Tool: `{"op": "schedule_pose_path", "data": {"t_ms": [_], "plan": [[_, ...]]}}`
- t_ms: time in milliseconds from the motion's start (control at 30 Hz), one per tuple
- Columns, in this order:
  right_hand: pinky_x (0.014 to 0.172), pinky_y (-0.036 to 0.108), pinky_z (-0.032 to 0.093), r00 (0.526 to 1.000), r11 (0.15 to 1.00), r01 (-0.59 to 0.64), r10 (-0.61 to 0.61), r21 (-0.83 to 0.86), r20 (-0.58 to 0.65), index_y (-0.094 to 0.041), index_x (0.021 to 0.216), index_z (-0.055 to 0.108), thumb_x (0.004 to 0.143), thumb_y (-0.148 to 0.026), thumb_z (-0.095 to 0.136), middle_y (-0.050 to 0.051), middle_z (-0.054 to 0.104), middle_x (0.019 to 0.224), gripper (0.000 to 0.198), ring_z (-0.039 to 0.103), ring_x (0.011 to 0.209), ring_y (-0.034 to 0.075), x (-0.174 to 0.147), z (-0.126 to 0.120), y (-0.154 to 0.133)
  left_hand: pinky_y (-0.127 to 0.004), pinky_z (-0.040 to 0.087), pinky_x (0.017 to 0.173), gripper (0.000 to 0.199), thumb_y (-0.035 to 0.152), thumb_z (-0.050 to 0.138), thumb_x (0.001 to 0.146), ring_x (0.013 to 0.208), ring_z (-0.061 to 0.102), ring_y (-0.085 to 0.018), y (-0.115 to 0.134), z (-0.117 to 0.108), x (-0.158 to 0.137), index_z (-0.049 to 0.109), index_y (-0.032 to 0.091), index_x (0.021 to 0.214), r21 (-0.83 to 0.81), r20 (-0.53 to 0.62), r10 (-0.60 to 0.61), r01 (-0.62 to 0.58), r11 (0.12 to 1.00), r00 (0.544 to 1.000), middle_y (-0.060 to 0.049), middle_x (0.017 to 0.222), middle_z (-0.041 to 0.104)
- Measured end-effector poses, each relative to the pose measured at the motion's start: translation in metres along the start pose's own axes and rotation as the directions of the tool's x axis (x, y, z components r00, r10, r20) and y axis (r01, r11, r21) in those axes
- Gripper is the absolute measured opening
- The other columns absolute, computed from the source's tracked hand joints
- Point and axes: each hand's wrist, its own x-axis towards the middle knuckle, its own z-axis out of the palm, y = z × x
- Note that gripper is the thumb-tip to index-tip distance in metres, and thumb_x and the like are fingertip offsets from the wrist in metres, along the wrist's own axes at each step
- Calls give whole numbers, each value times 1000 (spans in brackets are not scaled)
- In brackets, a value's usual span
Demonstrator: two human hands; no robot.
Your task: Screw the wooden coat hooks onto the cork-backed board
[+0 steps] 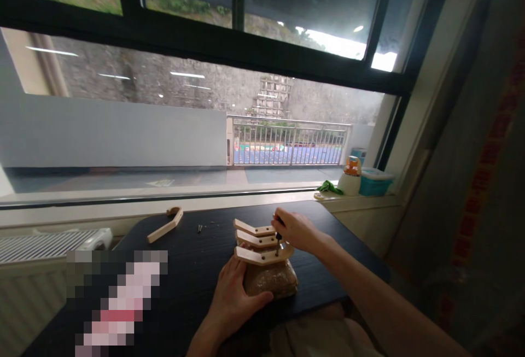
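On the dark table rests a brown, plastic-wrapped block with several bent pale wooden pieces lying across its top, dark holes or screw heads showing in them. My left hand is wrapped round the block's left side, thumb along its near face. A screwdriver stands nearly upright in my right hand, its tip down at the nearest wooden piece. My right fingers close round its dark handle, which they mostly hide.
A loose wooden hook piece and a few screws lie on the table. On the sill stand a white bottle with an orange top and a teal tub, beside a green cloth. A radiator is at left.
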Motion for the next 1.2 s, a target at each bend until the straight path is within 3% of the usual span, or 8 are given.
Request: {"op": "schedule_pose_path", "data": {"t_ms": [600,933,1200], "plan": [[55,27,25,999,999,-4,5,-39,46,-22,95,53,91,-38,33,2,66,77,26,58,68,15,4,-1,-1,-52,32,103,72,40,72,59,127,37,-35,-2,2,0,48,23,124,25,22,-36,36,999,999,-10,130,49],[58,28,28,998,997,11,-7,-74,55,-22,96,53,91,-36,33,5,68,81,25,61,73,19,10,-4,-15,-48,32,105,76,41,72,60,127,38,-32,-8,1,-1,45,21,129,45,21,-38,37,998,999,-11,130,50],[58,27,30,995,993,104,-103,-63,17,-23,93,52,91,-35,35,4,68,83,21,62,75,18,-15,-11,-15,-44,33,106,76,41,71,61,129,36,-30,-6,6,-1,44,20,129,48,26,-46,45,998,999,-11,133,47]]}}
